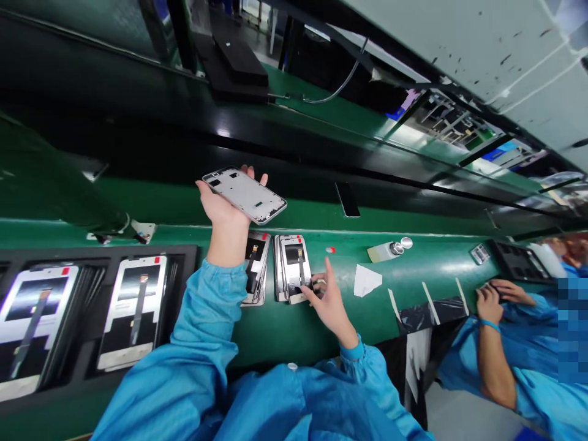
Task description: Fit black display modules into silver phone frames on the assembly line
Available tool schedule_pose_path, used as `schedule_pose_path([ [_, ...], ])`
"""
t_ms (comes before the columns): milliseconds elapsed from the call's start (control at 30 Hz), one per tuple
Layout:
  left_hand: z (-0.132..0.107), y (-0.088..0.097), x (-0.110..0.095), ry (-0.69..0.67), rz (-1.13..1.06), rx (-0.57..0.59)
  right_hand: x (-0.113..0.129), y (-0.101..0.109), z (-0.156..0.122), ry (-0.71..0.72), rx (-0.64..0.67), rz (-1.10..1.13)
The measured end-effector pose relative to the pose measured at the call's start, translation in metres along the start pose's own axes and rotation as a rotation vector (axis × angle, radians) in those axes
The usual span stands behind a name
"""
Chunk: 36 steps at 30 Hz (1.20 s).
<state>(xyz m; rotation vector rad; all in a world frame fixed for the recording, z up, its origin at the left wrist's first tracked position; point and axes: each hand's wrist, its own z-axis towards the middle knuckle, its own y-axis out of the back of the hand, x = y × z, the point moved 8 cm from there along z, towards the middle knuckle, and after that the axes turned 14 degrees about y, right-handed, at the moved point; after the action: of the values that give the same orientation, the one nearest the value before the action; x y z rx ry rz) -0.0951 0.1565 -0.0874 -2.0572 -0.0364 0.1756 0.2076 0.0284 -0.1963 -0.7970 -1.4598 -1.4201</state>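
Palm up, my left hand point(225, 205) holds a silver phone frame point(250, 195) with its inner side showing, thumb on one side and fingertips at the far edge. Lower on the bench lies a stack of phone screens point(294, 263), backs up, each with a flex cable and the top one with a red tab. My right hand point(328, 300) is beside that stack, index finger stretched out and thumb over the top screen's lower edge; whether it touches I cannot tell. A second stack of screens point(256, 263) is partly hidden behind my left wrist.
Black trays point(184, 263) with more screens stand at left. Rightward are a small red piece point(331, 250), a bottle point(383, 252), a white cloth point(367, 280) and tape strips point(430, 303). A dark phone point(348, 199) lies farther back. A co-worker's hands point(493, 300) are at right.
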Motion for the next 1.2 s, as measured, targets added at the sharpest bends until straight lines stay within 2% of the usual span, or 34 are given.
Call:
schedule_pose_path([
  [67, -0.002, -0.004, 0.004, 0.023, 0.07, 0.024, -0.008, -0.003, 0.003, -0.082, 0.045, 0.058],
  [167, -0.009, -0.017, 0.014, 0.071, 0.183, 0.135, -0.013, -0.012, 0.008, -0.165, 0.107, 0.175],
  [333, -0.036, -0.041, 0.037, 0.141, 0.352, 0.326, -0.012, -0.025, 0.015, -0.179, 0.18, 0.288],
  [500, -0.067, -0.053, 0.056, 0.221, 0.37, 0.384, -0.011, -0.028, 0.016, -0.193, 0.277, 0.342],
  [633, -0.081, -0.059, 0.061, 0.27, 0.384, 0.405, -0.001, -0.013, 0.017, -0.18, 0.327, 0.371],
  [733, -0.086, -0.058, 0.063, 0.318, 0.425, 0.423, 0.021, 0.011, 0.031, -0.13, 0.296, 0.406],
  [833, -0.09, -0.054, 0.067, 0.392, 0.519, 0.468, 0.059, 0.04, 0.06, 0.02, 0.149, 0.459],
  [900, -0.093, -0.051, 0.071, 0.455, 0.577, 0.503, 0.088, 0.052, 0.082, 0.152, 0.049, 0.478],
  [967, -0.097, -0.049, 0.076, 0.528, 0.606, 0.557, 0.112, 0.051, 0.1, 0.254, 0.014, 0.478],
  [1100, -0.103, -0.049, 0.084, 0.594, 0.688, 0.722, 0.141, 0.024, 0.123, 0.367, 0.069, 0.48],
  [1133, -0.102, -0.049, 0.085, 0.578, 0.715, 0.756, 0.145, 0.021, 0.127, 0.407, 0.04, 0.465],
  [1200, -0.098, -0.046, 0.086, 0.506, 0.764, 0.798, 0.154, 0.024, 0.129, 0.512, -0.108, 0.401],
])
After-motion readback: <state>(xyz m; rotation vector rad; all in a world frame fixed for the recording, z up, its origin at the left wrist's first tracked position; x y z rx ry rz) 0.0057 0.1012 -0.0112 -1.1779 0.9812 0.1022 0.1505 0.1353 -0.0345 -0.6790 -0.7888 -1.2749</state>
